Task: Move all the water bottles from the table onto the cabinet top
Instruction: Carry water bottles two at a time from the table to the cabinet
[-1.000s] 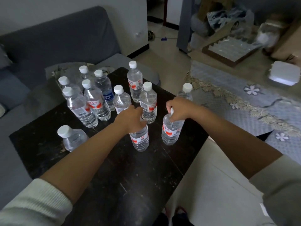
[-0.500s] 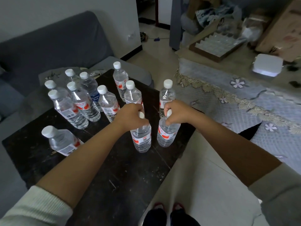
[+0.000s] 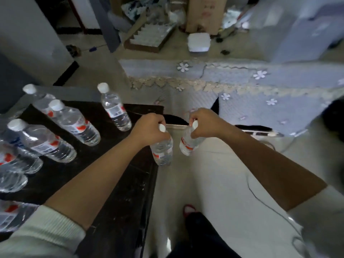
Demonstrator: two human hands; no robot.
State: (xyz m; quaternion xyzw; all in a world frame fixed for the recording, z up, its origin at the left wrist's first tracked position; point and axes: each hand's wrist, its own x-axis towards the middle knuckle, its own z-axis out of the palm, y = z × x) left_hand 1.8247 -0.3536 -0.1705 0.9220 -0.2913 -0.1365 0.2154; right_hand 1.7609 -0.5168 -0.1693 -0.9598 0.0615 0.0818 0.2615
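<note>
Red-white labels, text unreadable; left hand [image 3: 151, 127], right hand [image 3: 205, 122] grip 2 bottles [image 3: 162, 150].

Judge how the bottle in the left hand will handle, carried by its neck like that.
The bottle looks full of water, so probably heavy for its size. The left hand grips only the cap end, so it hangs and may swing. Its thin, clear plastic likely flexes if squeezed.

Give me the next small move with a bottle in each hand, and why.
Probably carry both toward the cabinet top, which isn't identifiable in this view. The left hand grips one bottle by its neck at the table edge; the right hand grips another bottle over the floor. Both hang clear of the table, so lifting is done.
</note>
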